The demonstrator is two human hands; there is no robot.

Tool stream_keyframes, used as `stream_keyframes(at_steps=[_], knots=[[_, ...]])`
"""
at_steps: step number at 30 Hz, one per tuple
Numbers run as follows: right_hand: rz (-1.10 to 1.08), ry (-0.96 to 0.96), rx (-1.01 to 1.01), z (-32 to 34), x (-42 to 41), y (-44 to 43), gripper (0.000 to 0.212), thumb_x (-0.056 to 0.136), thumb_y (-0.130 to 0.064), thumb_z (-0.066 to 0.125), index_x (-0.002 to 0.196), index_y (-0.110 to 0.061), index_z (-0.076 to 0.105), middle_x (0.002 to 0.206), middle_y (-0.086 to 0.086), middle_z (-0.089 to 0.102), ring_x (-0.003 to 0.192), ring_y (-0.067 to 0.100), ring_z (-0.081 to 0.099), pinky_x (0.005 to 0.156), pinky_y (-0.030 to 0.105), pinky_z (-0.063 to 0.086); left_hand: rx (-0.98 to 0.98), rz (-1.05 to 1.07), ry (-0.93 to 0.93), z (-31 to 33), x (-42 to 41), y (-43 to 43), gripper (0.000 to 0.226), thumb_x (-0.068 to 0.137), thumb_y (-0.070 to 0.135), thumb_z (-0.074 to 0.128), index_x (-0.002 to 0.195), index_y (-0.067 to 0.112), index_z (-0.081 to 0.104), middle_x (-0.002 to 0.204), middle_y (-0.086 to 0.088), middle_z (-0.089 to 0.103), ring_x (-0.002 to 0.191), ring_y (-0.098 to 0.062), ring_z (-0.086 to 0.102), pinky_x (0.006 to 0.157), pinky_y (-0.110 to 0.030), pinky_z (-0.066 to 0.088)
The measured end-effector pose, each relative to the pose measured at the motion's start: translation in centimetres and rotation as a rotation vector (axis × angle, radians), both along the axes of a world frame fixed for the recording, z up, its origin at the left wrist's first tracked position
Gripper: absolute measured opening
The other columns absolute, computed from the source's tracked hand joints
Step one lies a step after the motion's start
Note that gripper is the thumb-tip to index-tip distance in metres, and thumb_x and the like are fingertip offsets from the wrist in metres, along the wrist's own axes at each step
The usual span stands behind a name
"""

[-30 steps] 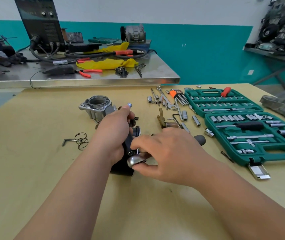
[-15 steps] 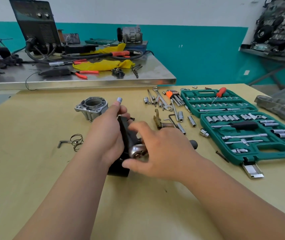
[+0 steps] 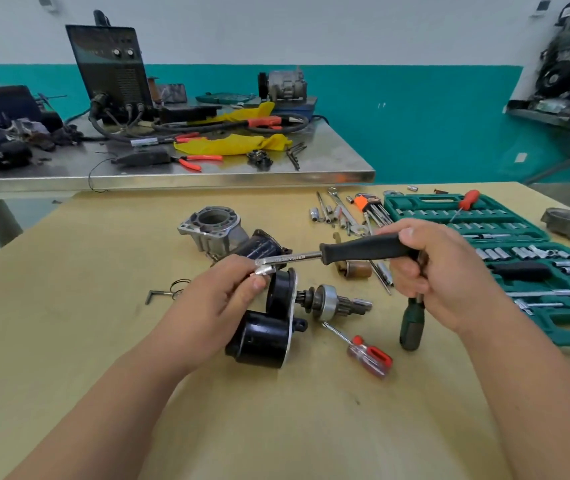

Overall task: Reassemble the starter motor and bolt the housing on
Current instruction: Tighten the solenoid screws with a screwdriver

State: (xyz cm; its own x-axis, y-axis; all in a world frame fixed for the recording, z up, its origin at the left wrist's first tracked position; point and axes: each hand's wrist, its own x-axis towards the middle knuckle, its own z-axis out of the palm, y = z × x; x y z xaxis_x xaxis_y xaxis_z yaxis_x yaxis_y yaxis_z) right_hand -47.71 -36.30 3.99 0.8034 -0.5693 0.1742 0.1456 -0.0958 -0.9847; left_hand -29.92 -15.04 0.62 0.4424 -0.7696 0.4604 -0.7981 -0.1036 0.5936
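The black starter motor body [image 3: 262, 337] lies on the tan table [image 3: 68, 306], its pinion gear shaft [image 3: 332, 301] pointing right. A grey aluminium housing [image 3: 212, 226] stands behind it, apart from it. My right hand [image 3: 439, 271] grips the black handle of a ratchet wrench [image 3: 356, 249], held level above the motor. My left hand [image 3: 221, 296] pinches the silver socket [image 3: 264, 270] at the wrench's head end, just above the motor's black end cap.
A red-handled screwdriver [image 3: 368, 355] and a green-handled driver [image 3: 411, 325] lie right of the motor. An open green socket case [image 3: 519, 251] fills the right side. Loose sockets and hex keys [image 3: 349, 213] lie behind. A spring and pin [image 3: 169, 291] sit to the left. A steel bench [image 3: 172, 168] stands beyond.
Both hands have lifted off the motor, which now lies free on the table. My right hand has raised the ratchet wrench, and my left hand has moved to the socket at its head.
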Motion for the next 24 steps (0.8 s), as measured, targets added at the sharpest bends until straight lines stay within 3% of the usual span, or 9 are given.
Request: stream_keyframes(at_steps=[3, 6, 10, 15, 18, 22, 24], knots=[[-0.037, -0.004, 0.046, 0.3, -0.4, -0.5, 0.033, 0.079, -0.026, 0.042, 0.083, -0.017, 0.073, 0.047, -0.001, 0.038, 0.035, 0.011, 0.028, 0.038, 0.023, 0.029, -0.024, 0.017, 0.045, 0.0, 0.3, 0.2, 0.017, 0.090, 0.053, 0.038, 0.096, 0.045, 0.052, 0.085, 0.024, 0.058, 0.078, 0.002, 0.055, 0.062, -0.012, 0.039], [-0.028, 0.028, 0.054, 0.5, -0.7, -0.6, 0.033, 0.078, -0.026, 0.042, 0.080, -0.020, 0.074, 0.046, -0.001, 0.037, 0.036, 0.011, 0.027, 0.037, 0.024, 0.027, -0.027, 0.001, 0.058, 0.0, 0.3, 0.5, 0.017, 0.091, 0.052, 0.038, 0.095, 0.046, 0.052, 0.082, 0.023, 0.059, 0.074, 0.000, 0.055, 0.061, -0.022, 0.038], [-0.026, 0.082, 0.032, 0.7, -0.6, -0.1, 0.032, 0.078, -0.025, 0.042, 0.076, -0.021, 0.074, 0.047, 0.000, 0.036, 0.036, 0.011, 0.026, 0.037, 0.025, 0.025, -0.013, 0.003, 0.044, 0.3, -0.1, 0.6, 0.023, 0.093, 0.058, 0.035, 0.094, 0.043, 0.053, 0.087, 0.022, 0.060, 0.073, 0.003, 0.055, 0.055, -0.018, 0.043], [0.007, 0.192, 0.151, 1.0, -1.0, -0.3, 0.031, 0.097, -0.022, 0.038, 0.090, -0.008, 0.063, 0.046, -0.003, 0.033, 0.033, 0.009, 0.021, 0.040, 0.026, 0.016, 0.062, -0.012, -0.193, 0.9, -0.3, 0.9, 0.028, 0.096, 0.052, 0.033, 0.086, 0.033, 0.051, 0.088, 0.020, 0.054, 0.079, 0.005, 0.052, 0.060, -0.011, 0.037], [0.041, 0.254, 0.230, 1.5, -1.6, -0.7, 0.033, 0.099, -0.026, 0.037, 0.086, -0.009, 0.062, 0.046, -0.004, 0.030, 0.032, 0.008, 0.018, 0.037, 0.021, 0.015, 0.088, -0.007, -0.310, 1.3, -0.6, 0.9, 0.043, 0.091, 0.055, 0.027, 0.083, 0.021, 0.051, 0.071, 0.014, 0.048, 0.072, -0.006, 0.051, 0.054, -0.014, 0.032], [0.085, 0.367, 0.210, 1.9, -2.4, -1.4, 0.033, 0.099, -0.028, 0.037, 0.090, -0.008, 0.061, 0.047, -0.003, 0.029, 0.033, 0.008, 0.017, 0.034, 0.018, 0.019, 0.190, -0.085, -0.490, 1.6, -1.7, 0.8, 0.046, 0.098, 0.048, 0.026, 0.075, 0.015, 0.049, 0.067, 0.009, 0.048, 0.055, -0.010, 0.045, 0.046, -0.011, 0.027], [0.118, 0.416, 0.193, 1.8, -2.5, -1.5, 0.030, 0.099, -0.029, 0.038, 0.096, -0.007, 0.058, 0.047, -0.004, 0.029, 0.033, 0.008, 0.017, 0.034, 0.018, 0.018, 0.260, -0.124, -0.521, 1.3, -2.2, 1.0, 0.043, 0.094, 0.043, 0.027, 0.073, 0.014, 0.049, 0.067, 0.005, 0.050, 0.057, -0.016, 0.047, 0.050, -0.013, 0.027]])
